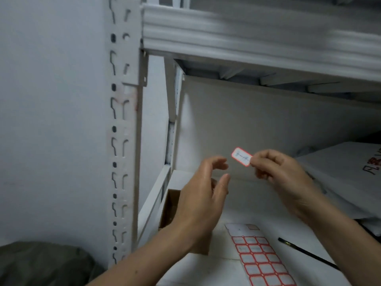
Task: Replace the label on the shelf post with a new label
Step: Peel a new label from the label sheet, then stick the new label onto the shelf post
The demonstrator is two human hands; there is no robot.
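1. Pinching one short end of a red-bordered label (241,156), the right hand (282,176) holds it in the air before the shelf's pale back panel, well apart from the shelf post (123,124). Thumb and forefinger are closed on the label and the other fingers curl beneath.
2. Holding it by the edge is judged to keep skin off the adhesive face and leave most of the label free to be laid down.
3. The left hand (203,186) holds nothing. Its fingers are loosely curved and parted, thumb set off from the forefinger, near the label's free end but not touching it. It is judged ready to take that end.
4. The shelf post carries faint reddish traces (135,98) just below the beam bracket, and no label sits there. This is judged to be the cleared site for the new one.
5. The label sheet (261,261) lies flat on the shelf board below the hands, with a black pen (307,253) near it, both within easy reach. Marks on the held label are too blurred to read.
6. A brown carton (171,205) stands behind the left wrist.
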